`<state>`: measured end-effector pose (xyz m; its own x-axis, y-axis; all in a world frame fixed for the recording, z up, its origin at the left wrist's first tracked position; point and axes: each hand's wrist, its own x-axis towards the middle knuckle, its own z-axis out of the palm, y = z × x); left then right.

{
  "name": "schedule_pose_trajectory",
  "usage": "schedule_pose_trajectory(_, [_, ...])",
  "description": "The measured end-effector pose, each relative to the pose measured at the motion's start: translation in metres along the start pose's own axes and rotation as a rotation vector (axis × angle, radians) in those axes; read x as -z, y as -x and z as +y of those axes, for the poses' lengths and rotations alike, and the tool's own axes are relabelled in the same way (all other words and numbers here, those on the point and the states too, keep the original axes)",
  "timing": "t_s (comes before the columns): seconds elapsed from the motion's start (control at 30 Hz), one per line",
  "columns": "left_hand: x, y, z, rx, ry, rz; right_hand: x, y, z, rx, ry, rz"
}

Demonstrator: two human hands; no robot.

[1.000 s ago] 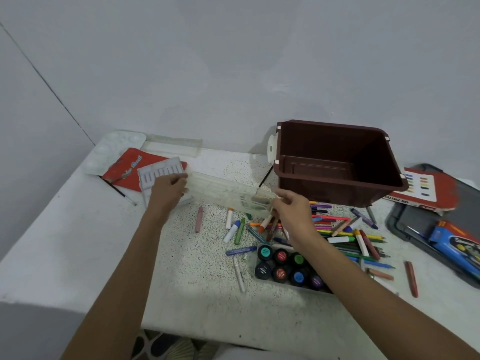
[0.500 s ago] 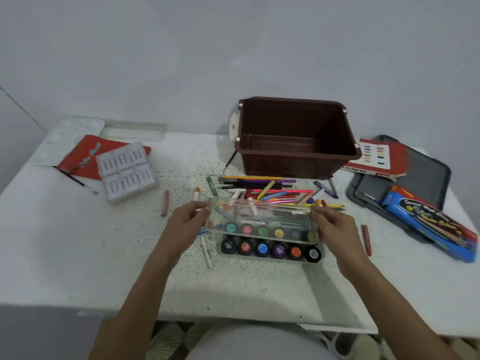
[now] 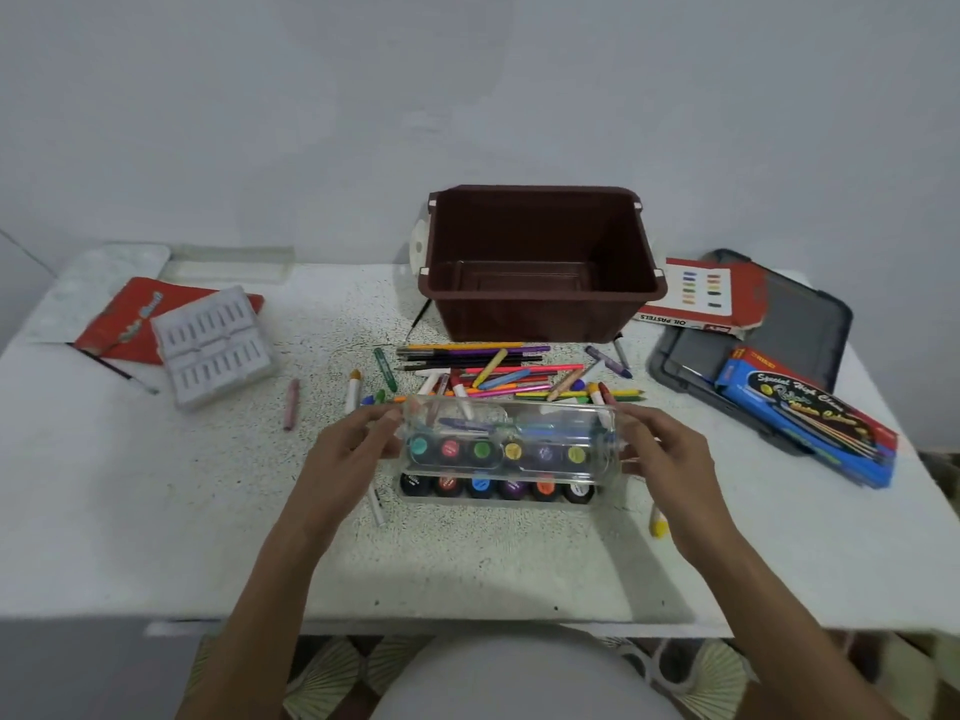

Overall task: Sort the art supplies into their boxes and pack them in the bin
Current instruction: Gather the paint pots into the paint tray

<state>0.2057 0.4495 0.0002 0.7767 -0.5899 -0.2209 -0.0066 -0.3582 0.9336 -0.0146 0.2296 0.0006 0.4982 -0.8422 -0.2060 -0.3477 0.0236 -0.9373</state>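
While both hands grip it by its short ends, the clear lid [image 3: 511, 431] hangs over the back row of the paint pots [image 3: 496, 488], midway along the desk [image 3: 156, 511] and nearer its front edge. The left hand [image 3: 353, 449] clasps the left end and the right hand [image 3: 662, 454] the right end, their fingertips blurred behind the plastic. Whether the lid touches the pots' tray cannot be told. The back pots show only as coloured caps through it. Beyond, the lid masks the near part of the heap of pencils and crayons [image 3: 498, 374]. At the desk's back edge the brown bin [image 3: 519, 314] hides part of the oil pastels box [image 3: 691, 298].
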Motion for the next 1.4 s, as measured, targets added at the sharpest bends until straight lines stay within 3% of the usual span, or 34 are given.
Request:
schedule_pose_trajectory(0.3, [-0.009,0.012,0.006,-0.038,0.106,0.031,0.010,0.011,0.000,0.118,-0.159,-0.001])
schedule_pose_trajectory(0.43, [-0.013,0.011,0.001,-0.012,0.092,0.102,0.010,0.012,0.012,0.141,-0.098,-0.051])
schedule_pose_trajectory(0.73, [-0.028,0.010,-0.025,-0.043,-0.261,0.132,0.002,0.013,0.036,0.128,-0.026,-0.107])
schedule_pose_trajectory(0.93, [-0.040,0.013,-0.035,-0.101,-0.463,0.195,0.001,0.015,0.041,0.212,0.053,-0.139])
schedule_pose_trajectory(1.4, [-0.048,0.009,-0.033,-0.017,-0.786,0.232,-0.002,0.021,0.048,0.457,0.436,-0.227])
